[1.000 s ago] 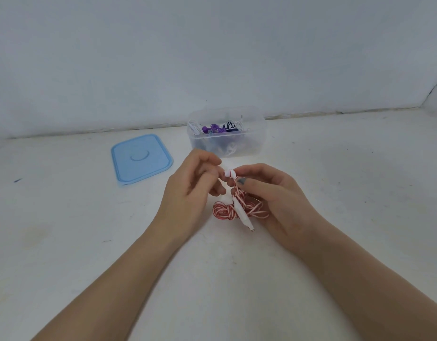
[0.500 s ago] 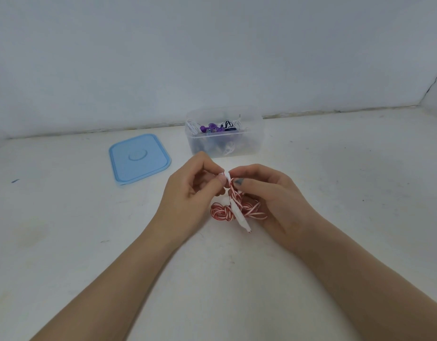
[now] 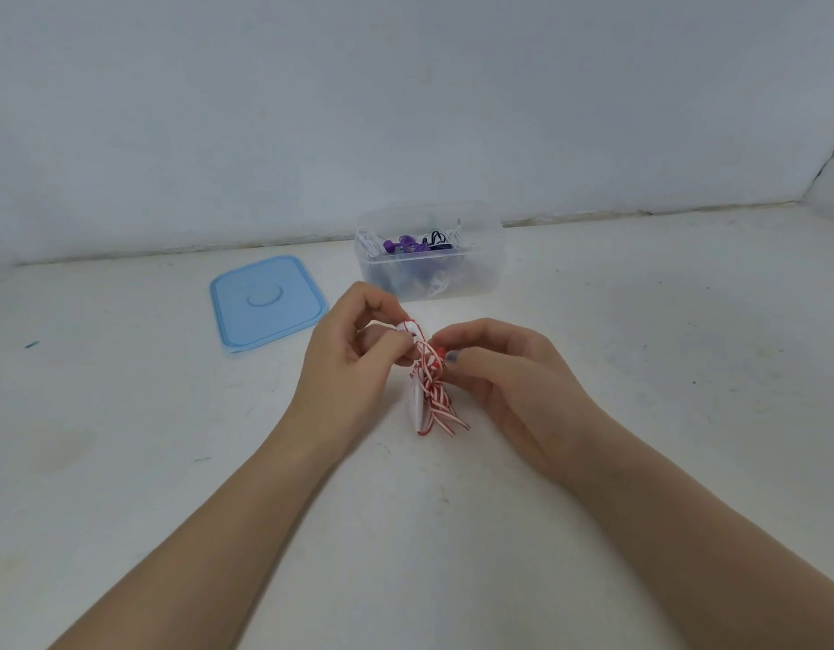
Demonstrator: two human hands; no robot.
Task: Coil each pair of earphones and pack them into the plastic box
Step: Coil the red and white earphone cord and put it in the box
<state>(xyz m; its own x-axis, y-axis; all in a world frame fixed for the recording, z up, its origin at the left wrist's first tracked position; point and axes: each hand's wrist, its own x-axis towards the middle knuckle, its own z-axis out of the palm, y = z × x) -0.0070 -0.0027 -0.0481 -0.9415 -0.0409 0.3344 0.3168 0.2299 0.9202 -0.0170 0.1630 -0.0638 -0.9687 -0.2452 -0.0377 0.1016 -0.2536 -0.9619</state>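
Item: red-and-white striped earphone cable bundle point(image 3: 432, 391), with a white in-line piece hanging on its left flank; held above the white tabletop point(image 3: 124, 462), between both hands, at frame centre. Long axis ran roughly 12 to 6 o'clock, loops trailing downward to 5 o'clock. At the bundle's 11 o'clock, the left hand point(image 3: 347, 363) had its fingers curled, pinching a white earbud end point(image 3: 405, 328) with a strand running off it. At 2 o'clock, the right hand point(image 3: 508, 372) pinched the top of the bundle between thumb and curled fingers, a red bud showing at the fingertips. Both hands touched the bundle; neither was clearly nearer. Judged step: last strand being wound or tucked, coil not yet finished. Clear plastic box point(image 3: 480, 274), open, already holding purple, white and dark earphones point(image 3: 408, 246), lay at 12 o'clock from the bundle, near, beyond the fingers. Light blue rectangular plastic lid point(image 3: 267, 302) lay flat at 10 o'clock, just left of the box.
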